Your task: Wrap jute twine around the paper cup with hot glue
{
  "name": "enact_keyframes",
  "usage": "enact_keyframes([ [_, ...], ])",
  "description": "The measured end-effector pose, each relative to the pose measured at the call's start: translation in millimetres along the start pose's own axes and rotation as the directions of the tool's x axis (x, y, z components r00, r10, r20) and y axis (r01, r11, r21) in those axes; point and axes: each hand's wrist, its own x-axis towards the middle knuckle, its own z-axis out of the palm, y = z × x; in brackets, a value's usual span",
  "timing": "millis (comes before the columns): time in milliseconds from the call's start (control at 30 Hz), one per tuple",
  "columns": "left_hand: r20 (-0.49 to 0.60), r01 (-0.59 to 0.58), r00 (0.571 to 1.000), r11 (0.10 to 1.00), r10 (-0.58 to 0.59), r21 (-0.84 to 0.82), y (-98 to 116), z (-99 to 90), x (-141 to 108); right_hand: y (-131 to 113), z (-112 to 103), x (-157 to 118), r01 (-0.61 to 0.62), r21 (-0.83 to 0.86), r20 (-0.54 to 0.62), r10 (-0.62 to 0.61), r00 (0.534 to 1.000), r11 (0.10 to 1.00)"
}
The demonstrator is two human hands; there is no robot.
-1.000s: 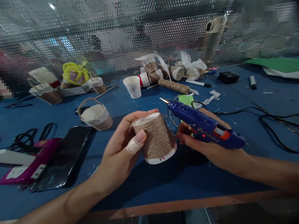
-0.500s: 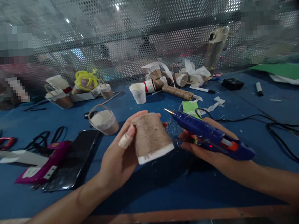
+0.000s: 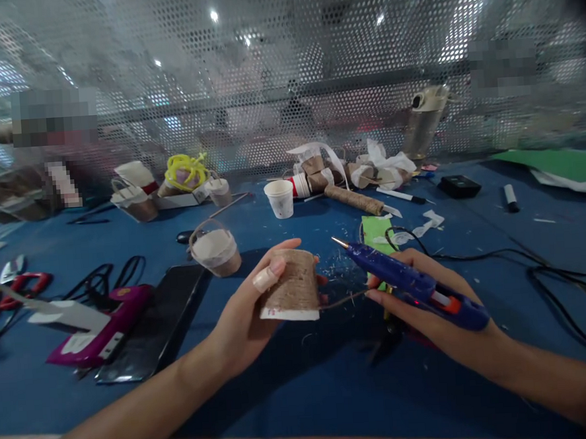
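Note:
My left hand [image 3: 241, 310] is closed around a paper cup [image 3: 297, 282] wrapped in brown twine. It is held upside down and tilted, with a bare white band showing at its lower rim. My thumb, with a pale bandage on it, presses the cup's side. In my right hand [image 3: 444, 306] is a blue glue gun [image 3: 392, 264], its metal tip pointing up and left, a little apart from the cup. A strand of twine [image 3: 345, 302] runs from the cup's lower edge to my right fingertips.
A small twine basket [image 3: 216, 252] stands left of the cup, near a phone [image 3: 155, 320] and a purple power strip [image 3: 98, 327]. Behind are a white paper cup [image 3: 280, 199], a twine roll [image 3: 354, 200] and green paper [image 3: 376, 229]. A black cord [image 3: 478, 256] crosses the right side.
The cup has turned in my left hand and tilts the other way. A strand of twine now stretches between it and my right fingers. The glue gun stays in my right hand.

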Motion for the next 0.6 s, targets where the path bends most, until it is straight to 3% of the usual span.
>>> enact_keyframes([
  [333, -0.054, 0.065, 0.997, 0.997, -0.062, 0.051, -1.2, -6.9, 2.4, 14.4, -15.7, 7.7, 0.017, -0.002, 0.025, -0.017, 1.000, 1.000],
  [600, -0.094, 0.081, 0.992, 0.996, -0.085, -0.043, 3.1, 2.1, 4.1, 8.6, -17.5, 4.1, 0.011, 0.158, 0.171, -0.038, 0.984, 0.987],
])
